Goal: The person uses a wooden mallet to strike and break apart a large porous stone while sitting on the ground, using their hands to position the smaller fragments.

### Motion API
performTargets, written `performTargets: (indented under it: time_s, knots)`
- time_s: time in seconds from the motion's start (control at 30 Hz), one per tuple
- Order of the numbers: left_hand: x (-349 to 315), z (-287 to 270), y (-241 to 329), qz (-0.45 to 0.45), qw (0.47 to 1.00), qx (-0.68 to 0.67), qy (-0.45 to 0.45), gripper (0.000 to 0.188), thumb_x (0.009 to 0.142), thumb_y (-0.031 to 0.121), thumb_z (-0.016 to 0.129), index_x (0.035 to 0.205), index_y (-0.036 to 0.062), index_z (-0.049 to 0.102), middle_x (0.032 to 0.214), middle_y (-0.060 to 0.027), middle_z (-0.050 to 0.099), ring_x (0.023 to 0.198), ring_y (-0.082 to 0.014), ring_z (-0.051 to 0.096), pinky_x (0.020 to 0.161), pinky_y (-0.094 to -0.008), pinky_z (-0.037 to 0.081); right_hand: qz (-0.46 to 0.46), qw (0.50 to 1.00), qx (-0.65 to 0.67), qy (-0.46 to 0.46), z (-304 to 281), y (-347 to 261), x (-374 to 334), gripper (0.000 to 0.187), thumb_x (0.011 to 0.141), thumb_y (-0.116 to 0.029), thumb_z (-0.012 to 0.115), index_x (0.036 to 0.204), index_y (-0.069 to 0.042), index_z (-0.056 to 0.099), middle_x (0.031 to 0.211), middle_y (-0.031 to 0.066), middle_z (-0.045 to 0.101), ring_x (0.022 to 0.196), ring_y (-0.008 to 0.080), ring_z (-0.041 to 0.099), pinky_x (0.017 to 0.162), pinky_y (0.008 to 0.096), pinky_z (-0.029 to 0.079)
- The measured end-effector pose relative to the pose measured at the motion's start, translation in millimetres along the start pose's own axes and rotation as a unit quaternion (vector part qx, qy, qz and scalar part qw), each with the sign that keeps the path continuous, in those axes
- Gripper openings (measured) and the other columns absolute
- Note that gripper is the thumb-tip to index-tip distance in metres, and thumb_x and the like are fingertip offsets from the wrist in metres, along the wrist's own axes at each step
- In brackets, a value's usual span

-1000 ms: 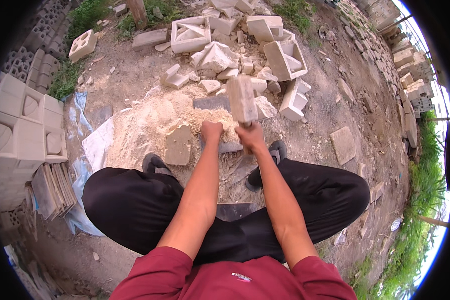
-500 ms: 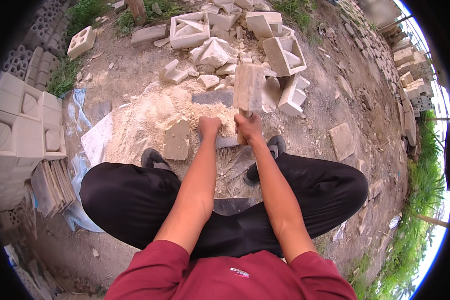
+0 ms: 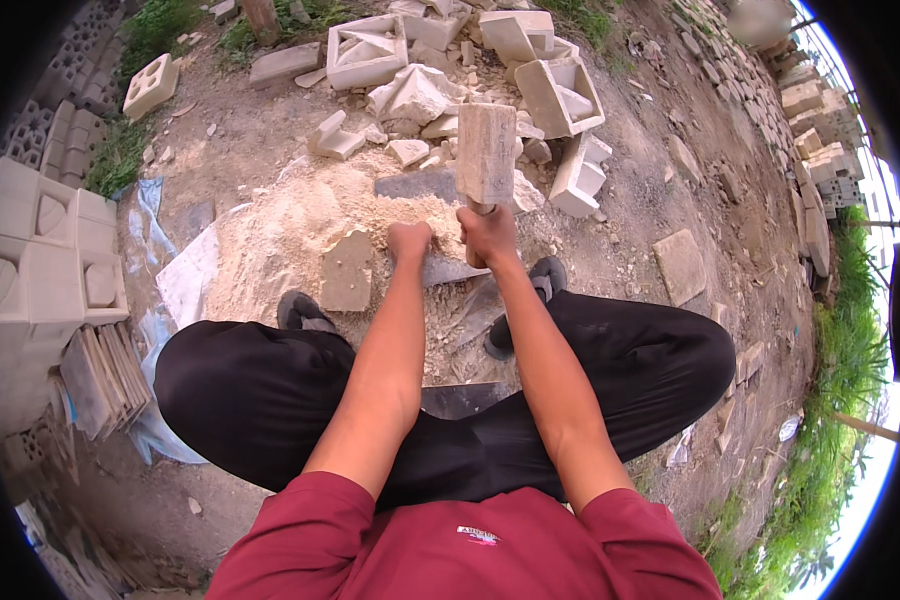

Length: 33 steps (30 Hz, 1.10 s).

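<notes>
My right hand (image 3: 488, 236) is wrapped round the short handle of a wooden mallet (image 3: 486, 152). The mallet's blocky, pale head points away from me, above the ground. Beside it, my left hand (image 3: 410, 242) is closed in a fist; what it grips, if anything, is hidden beneath it. Close to both hands lies a flat grey piece (image 3: 450, 270). Pale powder and crumbs (image 3: 280, 225) are heaped to the left of my hands, with a dusty slab (image 3: 346, 272) at the near side of the heap. Another dark grey slab (image 3: 415, 186) lies just past my left hand.
Broken pale hollow blocks (image 3: 560, 95) and rubble are piled ahead. At the left stand stacked decorative blocks (image 3: 50, 265), thin boards (image 3: 105, 380) leaning below them. A flat stone (image 3: 680, 267) lies right of my foot. Blue plastic sheeting (image 3: 155, 345) edges the powder.
The mallet and my right hand have moved slightly away from me. My left hand stays closed in about the same place. The whole view has shifted a little.
</notes>
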<state>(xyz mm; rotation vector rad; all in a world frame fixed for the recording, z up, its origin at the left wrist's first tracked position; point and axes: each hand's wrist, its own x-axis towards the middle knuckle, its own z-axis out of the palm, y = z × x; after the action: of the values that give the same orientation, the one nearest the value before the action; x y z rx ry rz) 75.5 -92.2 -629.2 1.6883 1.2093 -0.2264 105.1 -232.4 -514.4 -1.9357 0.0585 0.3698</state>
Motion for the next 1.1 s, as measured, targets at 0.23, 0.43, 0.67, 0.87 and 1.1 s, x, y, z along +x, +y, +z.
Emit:
performTargets:
  time_s: [0.23, 0.43, 0.67, 0.87, 1.1]
  knots:
    - [-18.0, 7.3, 29.1, 0.03, 0.999, -0.009, 0.006, 0.025, 0.068, 0.016, 0.065, 0.076, -0.0073, 0.069, 0.078, -0.0252, 0.07, 0.082, -0.036, 0.071, 0.075, -0.041, 0.054, 0.13, 0.988, -0.074, -0.026, 0.4, 99.2, -14.8, 0.031, 0.072, -0.024, 0.073, 0.086, 0.004, 0.068, 0.074, 0.0118, 0.069, 0.056, 0.0226, 0.065, 0.053, 0.0355, 0.053]
    - [-13.2, -4.4, 10.1, 0.045, 0.998, 0.015, 0.031, 0.022, 0.069, 0.016, 0.064, 0.073, -0.0056, 0.069, 0.076, -0.0246, 0.069, 0.08, -0.0358, 0.071, 0.075, -0.0411, 0.055, 0.033, 0.997, 0.047, -0.052, -4.5, 2.4, 4.4, 0.022, 0.075, -0.017, 0.068, 0.073, 0.004, 0.063, 0.061, 0.0082, 0.062, 0.05, 0.0165, 0.061, 0.047, 0.0327, 0.05]
    - [-9.9, -2.2, 20.1, 0.054, 0.998, -0.011, 0.042, 0.028, 0.068, 0.018, 0.064, 0.079, -0.0074, 0.069, 0.086, -0.0277, 0.069, 0.09, -0.0384, 0.069, 0.08, -0.0418, 0.054, 0.045, 0.994, -0.086, -0.041, 11.3, 70.8, -11.9, 0.021, 0.075, -0.017, 0.066, 0.069, 0.003, 0.061, 0.055, 0.0078, 0.059, 0.047, 0.0166, 0.06, 0.045, 0.0333, 0.049]
    - [-4.9, -5.2, 9.2, 0.024, 0.999, 0.001, 0.023, 0.031, 0.067, 0.019, 0.064, 0.082, -0.008, 0.069, 0.091, -0.0283, 0.069, 0.092, -0.039, 0.069, 0.081, -0.042, 0.053, 0.054, 0.995, 0.084, -0.03, -13.3, 7.3, 1.8, 0.019, 0.075, -0.018, 0.065, 0.065, -0.002, 0.06, 0.055, 0.0061, 0.058, 0.046, 0.0161, 0.058, 0.046, 0.0324, 0.049]
    - [-33.7, 18.6, 42.2, 0.025, 1.0, 0.006, -0.016, 0.033, 0.068, 0.019, 0.064, 0.083, -0.0098, 0.068, 0.093, -0.0296, 0.069, 0.093, -0.041, 0.068, 0.083, -0.0434, 0.053, -0.01, 0.991, -0.126, 0.044, -1.7, 100.6, -8.4, 0.023, 0.076, -0.021, 0.069, 0.07, 0.001, 0.064, 0.062, 0.0088, 0.062, 0.049, 0.016, 0.06, 0.047, 0.0324, 0.05]
